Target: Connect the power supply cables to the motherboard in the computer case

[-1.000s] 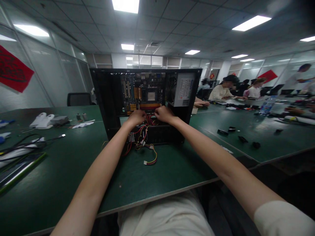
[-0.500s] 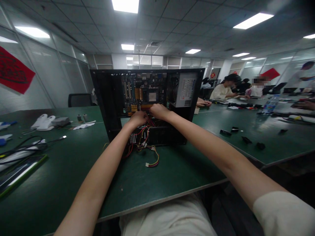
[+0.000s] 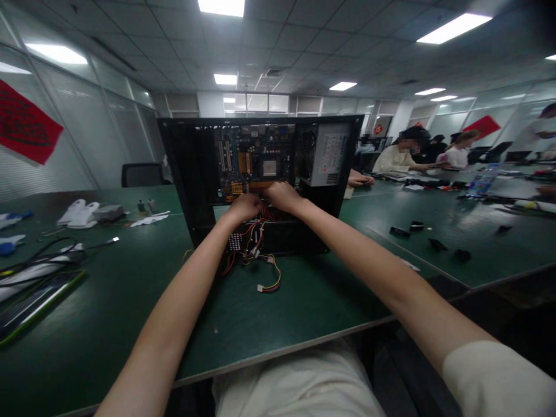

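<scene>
An open black computer case [image 3: 186,174] stands on the green table, its inside facing me. The motherboard [image 3: 252,156] shows at its back, with the power supply [image 3: 326,153] at the upper right. Both my hands reach into the case just below the motherboard's lower edge. My left hand [image 3: 244,208] is closed, its fingertips among the cables [image 3: 267,212]. Close beside it, my right hand [image 3: 282,196] is curled over the same bundle. What the fingers pinch is hidden. A loose white power connector [image 3: 260,288] on red and yellow wires lies in front of the case.
On the left lie cables [image 3: 39,260], a green-edged dark panel [image 3: 43,301], and white and grey pieces [image 3: 80,213]. Small black parts [image 3: 436,244] and a plastic bottle [image 3: 483,179] are on the right. Other people [image 3: 399,153] sit at the far right tables.
Both hands stay nearly in place at the cables, with only slight finger movement. The view has shifted a little.
</scene>
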`<state>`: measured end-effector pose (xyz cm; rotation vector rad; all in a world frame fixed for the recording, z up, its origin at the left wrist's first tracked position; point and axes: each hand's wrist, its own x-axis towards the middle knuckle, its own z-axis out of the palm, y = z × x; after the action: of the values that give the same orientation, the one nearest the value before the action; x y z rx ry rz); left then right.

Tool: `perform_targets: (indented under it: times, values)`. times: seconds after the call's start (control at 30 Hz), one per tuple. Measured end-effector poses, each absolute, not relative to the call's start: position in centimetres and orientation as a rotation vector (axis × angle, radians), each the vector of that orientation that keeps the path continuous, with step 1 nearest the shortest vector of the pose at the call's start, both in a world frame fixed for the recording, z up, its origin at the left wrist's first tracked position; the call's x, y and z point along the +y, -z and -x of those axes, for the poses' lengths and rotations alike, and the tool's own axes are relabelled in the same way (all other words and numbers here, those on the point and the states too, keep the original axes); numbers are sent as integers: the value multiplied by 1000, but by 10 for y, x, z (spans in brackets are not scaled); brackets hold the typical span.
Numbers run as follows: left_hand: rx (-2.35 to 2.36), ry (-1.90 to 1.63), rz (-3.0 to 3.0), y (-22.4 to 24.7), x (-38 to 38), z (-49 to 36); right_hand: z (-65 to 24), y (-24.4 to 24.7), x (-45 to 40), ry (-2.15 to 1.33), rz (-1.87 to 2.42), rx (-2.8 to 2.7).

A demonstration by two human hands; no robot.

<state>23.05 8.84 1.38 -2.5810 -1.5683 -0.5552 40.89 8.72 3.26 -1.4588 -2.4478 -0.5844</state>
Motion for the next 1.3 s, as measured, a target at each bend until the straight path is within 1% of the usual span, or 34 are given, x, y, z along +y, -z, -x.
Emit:
perform_targets:
  times: [0.23, 0.57, 0.93, 1.3]
  values:
    - [-1548, 574, 2605, -12, 91, -230, -424, -25, 84, 463, 1523, -2291]
    - [-1589, 578, 2605, -15, 84, -232, -426, -15, 80, 329, 1573, -2285]
    - [-1610, 660, 2574, -13, 89, -231, -427, -18, 80, 298, 1617, -2242]
    - [-1586, 585, 2599, -16, 81, -233, -425, -19, 75, 342, 1666, -2207]
